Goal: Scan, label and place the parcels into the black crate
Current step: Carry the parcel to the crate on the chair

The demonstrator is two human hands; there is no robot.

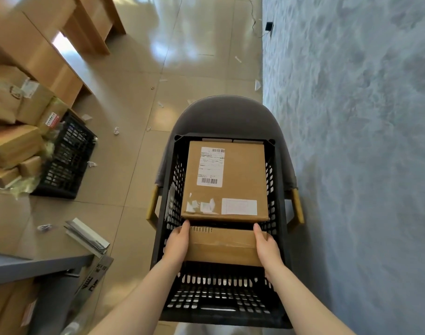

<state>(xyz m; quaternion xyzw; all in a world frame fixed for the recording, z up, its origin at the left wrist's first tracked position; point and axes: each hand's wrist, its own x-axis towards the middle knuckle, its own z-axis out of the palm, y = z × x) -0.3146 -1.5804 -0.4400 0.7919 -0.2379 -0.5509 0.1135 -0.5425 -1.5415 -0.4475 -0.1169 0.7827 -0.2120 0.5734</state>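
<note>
A black slatted crate (221, 293) stands on a grey chair in front of me. Inside it, at the far end, lies a large brown parcel (240, 175) with a white shipping label on top. A smaller brown parcel (222, 246), taped along its top, is inside the crate just below the big one. My left hand (177, 240) holds its left end and my right hand (267, 245) holds its right end, thumbs on top. The near part of the crate shows bare slats.
The grey chair (221, 114) has yellow arm ends. A second black crate (68, 155) on the floor at left is piled with brown parcels (13, 146). Grey table edge (37, 264) at lower left, wooden shelving behind, paper scraps on the tiles, blue-grey wall at right.
</note>
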